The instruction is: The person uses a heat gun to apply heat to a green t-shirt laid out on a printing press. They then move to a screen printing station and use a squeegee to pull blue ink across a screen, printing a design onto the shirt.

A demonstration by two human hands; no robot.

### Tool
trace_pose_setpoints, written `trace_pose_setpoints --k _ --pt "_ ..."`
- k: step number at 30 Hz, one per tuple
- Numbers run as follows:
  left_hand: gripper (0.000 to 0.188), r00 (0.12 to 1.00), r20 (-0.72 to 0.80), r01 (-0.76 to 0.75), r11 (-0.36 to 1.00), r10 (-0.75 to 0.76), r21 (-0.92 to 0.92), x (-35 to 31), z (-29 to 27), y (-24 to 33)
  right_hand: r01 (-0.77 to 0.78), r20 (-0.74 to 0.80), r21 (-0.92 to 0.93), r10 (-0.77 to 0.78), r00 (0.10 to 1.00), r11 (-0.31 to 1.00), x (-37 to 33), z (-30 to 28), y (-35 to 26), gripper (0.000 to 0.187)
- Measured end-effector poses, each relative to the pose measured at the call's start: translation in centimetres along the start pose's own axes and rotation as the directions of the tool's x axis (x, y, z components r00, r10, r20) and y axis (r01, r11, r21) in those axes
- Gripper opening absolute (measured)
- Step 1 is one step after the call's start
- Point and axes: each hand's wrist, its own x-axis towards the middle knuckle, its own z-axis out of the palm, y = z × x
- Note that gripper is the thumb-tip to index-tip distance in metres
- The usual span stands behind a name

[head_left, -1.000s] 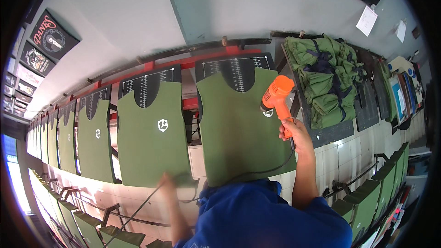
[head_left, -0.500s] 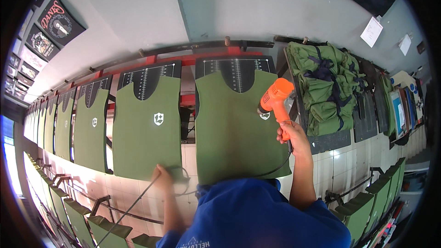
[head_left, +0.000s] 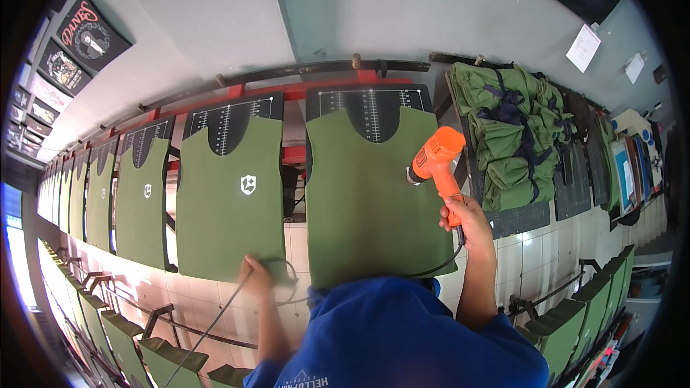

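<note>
My right hand [head_left: 468, 221] is wrapped round the handle of an orange heat gun [head_left: 440, 154]. Its nozzle is just above the right chest area of a green fabric shirt piece [head_left: 366, 208], spread over a black board with white ruler marks [head_left: 327, 100]. Whatever lies right under the nozzle is mostly hidden. My left hand [head_left: 256, 280], a little blurred, is closed on the dark power cord [head_left: 209, 330], with a loop of it hanging beside the fingers. That hand is in front of the lower edge of the neighbouring green shirt piece [head_left: 230, 223], which bears a white shield emblem [head_left: 248, 185].
More boards with green pieces [head_left: 140, 194] run off to the left along a red frame [head_left: 295, 88]. Bundled green cloth with dark straps [head_left: 514, 136] lies on a rack at right. Another row of green-covered boards [head_left: 557, 330] stands low behind me.
The heat gun and my right hand have shifted slightly right and down. The white emblem that showed under the nozzle is now mostly covered. My left hand stays nearly in place.
</note>
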Motion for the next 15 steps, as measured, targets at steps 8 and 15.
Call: trace_pose_setpoints --k 8,15 --pt "0.036 0.999 -0.012 -0.04 0.999 0.04 0.032 0.0 0.0 -0.2 0.028 -0.011 -0.067 -0.029 1.0 0.997 -0.8 0.2 0.5 0.027" --pt "0.035 0.999 -0.031 -0.039 0.999 0.04 0.035 0.0 0.7 -0.8 -0.028 0.005 -0.061 0.028 1.0 0.998 -1.4 -0.3 0.8 0.03"
